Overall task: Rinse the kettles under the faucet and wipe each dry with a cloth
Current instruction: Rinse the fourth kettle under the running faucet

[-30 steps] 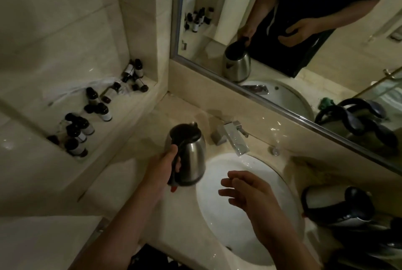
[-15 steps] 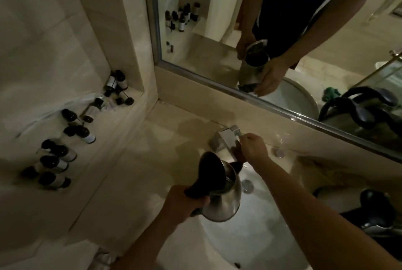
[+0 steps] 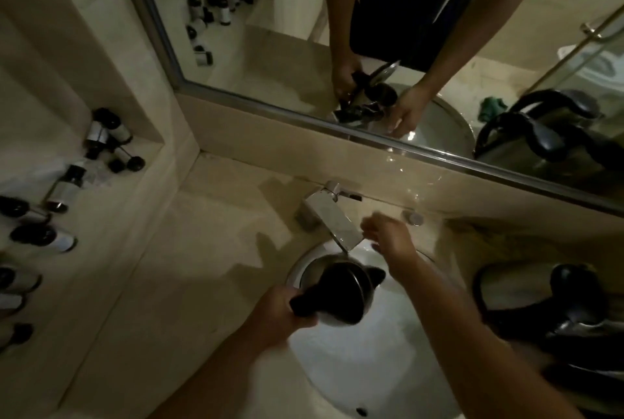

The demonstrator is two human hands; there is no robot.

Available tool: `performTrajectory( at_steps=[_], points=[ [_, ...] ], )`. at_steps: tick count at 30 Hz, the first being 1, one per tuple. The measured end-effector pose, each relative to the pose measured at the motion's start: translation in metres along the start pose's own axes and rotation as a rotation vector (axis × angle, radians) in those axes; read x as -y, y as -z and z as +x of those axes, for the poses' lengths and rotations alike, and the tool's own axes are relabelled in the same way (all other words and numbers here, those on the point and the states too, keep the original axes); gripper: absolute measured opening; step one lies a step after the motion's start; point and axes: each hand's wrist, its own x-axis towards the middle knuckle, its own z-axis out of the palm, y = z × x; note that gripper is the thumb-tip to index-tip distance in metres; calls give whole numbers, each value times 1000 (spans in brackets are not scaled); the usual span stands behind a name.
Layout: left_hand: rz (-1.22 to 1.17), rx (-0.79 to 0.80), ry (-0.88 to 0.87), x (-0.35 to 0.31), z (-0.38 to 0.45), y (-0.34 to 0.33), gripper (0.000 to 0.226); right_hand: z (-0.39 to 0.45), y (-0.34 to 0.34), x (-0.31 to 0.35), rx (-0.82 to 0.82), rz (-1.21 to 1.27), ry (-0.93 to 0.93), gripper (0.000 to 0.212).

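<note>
Both hands work over the white sink [image 3: 371,368], which is set into a beige stone counter [image 3: 209,250]. Left hand [image 3: 277,314] is closed around the black handle of a steel kettle [image 3: 341,297] and holds it above the left part of the basin, just below the spout of the faucet [image 3: 332,221]. This kettle is tilted, its black lid stands open, and its dark opening faces up toward the spout. Right hand [image 3: 388,236] is raised just to the right of the faucet spout, very near it; the fingers are curled loosely and hold nothing, and because of blur I cannot tell if they touch the metal. I cannot see clearly if water runs from the spout. On the counter at the right of the sink lie other kettles [image 3: 547,304] with black handles, close together, partly cut by the edge of the view. Small dark bottles [image 3: 60,189] with pale labels lie and stand in a recessed shelf in the left wall. Behind the faucet a wide mirror [image 3: 304,47] with a metal frame reflects the person's arms, the held kettle and the kettles at the right. In this reflection a green cloth [image 3: 491,107] lies on the counter beside the kettles.
</note>
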Motion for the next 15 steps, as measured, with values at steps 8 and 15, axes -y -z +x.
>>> performTrajectory(
  at_steps=[8,15],
  points=[
    [326,-112,-183,4,35,-4,33,-57,5,-88,102,-12,-12,37],
    [591,-226,-123,41,46,-18,68,-29,-1,-105,262,-139,138,97]
  ],
)
